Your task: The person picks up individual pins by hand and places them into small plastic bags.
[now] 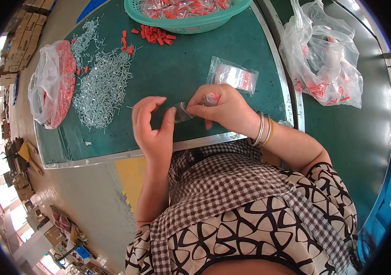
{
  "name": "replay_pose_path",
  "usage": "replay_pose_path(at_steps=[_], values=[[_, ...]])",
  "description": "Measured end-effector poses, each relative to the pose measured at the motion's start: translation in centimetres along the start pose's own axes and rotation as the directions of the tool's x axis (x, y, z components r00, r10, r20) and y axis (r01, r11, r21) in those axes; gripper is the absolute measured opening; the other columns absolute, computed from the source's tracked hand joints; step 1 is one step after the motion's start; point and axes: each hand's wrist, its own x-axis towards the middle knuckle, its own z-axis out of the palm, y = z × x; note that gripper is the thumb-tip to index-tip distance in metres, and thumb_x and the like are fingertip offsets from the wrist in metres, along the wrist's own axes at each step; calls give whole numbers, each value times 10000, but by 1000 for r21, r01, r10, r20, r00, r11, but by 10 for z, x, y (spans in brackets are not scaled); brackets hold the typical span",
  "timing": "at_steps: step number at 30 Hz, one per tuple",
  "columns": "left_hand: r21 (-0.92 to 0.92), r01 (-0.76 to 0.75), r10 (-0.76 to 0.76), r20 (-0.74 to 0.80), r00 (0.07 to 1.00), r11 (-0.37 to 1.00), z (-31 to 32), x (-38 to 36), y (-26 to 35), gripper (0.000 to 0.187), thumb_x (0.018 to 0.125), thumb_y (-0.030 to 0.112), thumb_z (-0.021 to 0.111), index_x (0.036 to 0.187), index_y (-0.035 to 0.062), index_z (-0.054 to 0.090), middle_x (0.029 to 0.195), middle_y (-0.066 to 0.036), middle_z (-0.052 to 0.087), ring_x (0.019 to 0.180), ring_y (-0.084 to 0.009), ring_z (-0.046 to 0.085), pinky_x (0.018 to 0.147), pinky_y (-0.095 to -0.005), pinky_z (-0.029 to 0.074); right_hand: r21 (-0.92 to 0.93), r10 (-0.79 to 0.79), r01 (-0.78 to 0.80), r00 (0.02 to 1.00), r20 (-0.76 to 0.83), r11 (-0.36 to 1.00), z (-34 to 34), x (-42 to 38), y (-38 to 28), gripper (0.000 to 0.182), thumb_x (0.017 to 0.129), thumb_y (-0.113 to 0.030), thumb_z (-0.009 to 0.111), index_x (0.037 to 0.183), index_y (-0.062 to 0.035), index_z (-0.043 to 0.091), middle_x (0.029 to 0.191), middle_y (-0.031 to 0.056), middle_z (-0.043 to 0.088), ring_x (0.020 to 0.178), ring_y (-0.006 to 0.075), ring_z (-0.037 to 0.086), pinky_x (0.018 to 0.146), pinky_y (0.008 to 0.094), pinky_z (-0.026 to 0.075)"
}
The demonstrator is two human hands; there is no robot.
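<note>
My right hand [225, 107] is closed on a small clear zip bag [184, 113], its thumb and forefinger pinching one end. Something red shows through clear plastic between its curled fingers. My left hand [152, 126] is at the bag's other end, thumb tip right at the plastic and fingers spread apart from it. Just beyond my right hand lies a stack of flat zip bags with red print [236, 78]. To the left is a large heap of small metal screws [101, 87]. Red plastic wall plugs [156, 35] form a pile farther back.
A green basket [191, 25] of filled bags stands at the back edge. A plastic sack of red pieces [58, 87] sits at the table's left edge. Another clear sack [323, 55] lies on the neighbouring table at right. A metal strip [90, 160] edges the green table.
</note>
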Motion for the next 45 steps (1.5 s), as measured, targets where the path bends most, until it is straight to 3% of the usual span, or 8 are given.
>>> replay_pose_path(at_steps=[4,8,13,22,31,37,40,45], values=[[109,-214,213,20,977,971,-1,-9,10,170,727,-20,739,868,36,664,879,-68,654,839,-260,602,763,-348,481,-52,-84,79,993,-83,995,4,-2,1,66,827,-48,704,832,3,662,812,38,625,649,90,598,526,225,490],[-138,384,-355,193,915,913,6,-18,12,108,813,41,718,894,-14,673,849,-78,678,788,-167,636,729,-277,493,-404,-470,405,880,-73,820,5,2,13,95,746,-26,734,802,-23,658,783,60,621,637,161,610,546,285,480],[-207,399,-354,224,908,893,8,-19,9,56,839,13,671,891,-8,671,825,-71,683,730,-126,636,688,-247,497,-537,-597,497,802,-15,682,4,3,18,124,695,-15,743,771,-46,650,755,72,610,672,239,605,588,319,476],[-185,323,-285,204,937,928,9,-20,0,60,866,-29,620,913,-23,657,799,-53,666,721,-95,620,666,-222,488,-101,-109,101,991,-74,990,6,-1,4,108,718,-18,739,795,-32,665,774,60,604,671,194,612,582,320,475],[-130,356,-310,279,909,925,5,-17,9,60,875,-38,613,914,-36,658,817,-61,684,711,-102,637,661,-217,497,-520,-550,464,835,-12,717,3,4,19,122,701,-27,745,756,-39,637,749,66,602,668,226,594,589,322,458],[-66,280,-259,225,939,958,7,-18,4,47,857,-42,619,869,-13,653,805,-37,681,677,-87,631,632,-223,495,-460,-478,426,878,4,779,3,2,16,140,719,-33,745,832,-44,664,748,70,601,671,216,599,588,321,465],[-188,373,-322,251,913,909,5,-17,8,61,872,-34,611,904,-19,661,796,-40,677,693,-95,641,646,-220,501,-99,-42,36,997,-60,994,5,-1,5,132,727,-40,744,838,-38,672,751,75,604,670,213,599,593,324,467],[-197,416,-342,324,882,888,1,-16,7,99,885,-37,598,957,-35,667,808,-56,685,724,-111,661,668,-220,514,-384,-340,303,940,-31,872,3,1,10,116,723,-37,739,802,-31,656,740,76,595,649,220,584,586,328,458]])
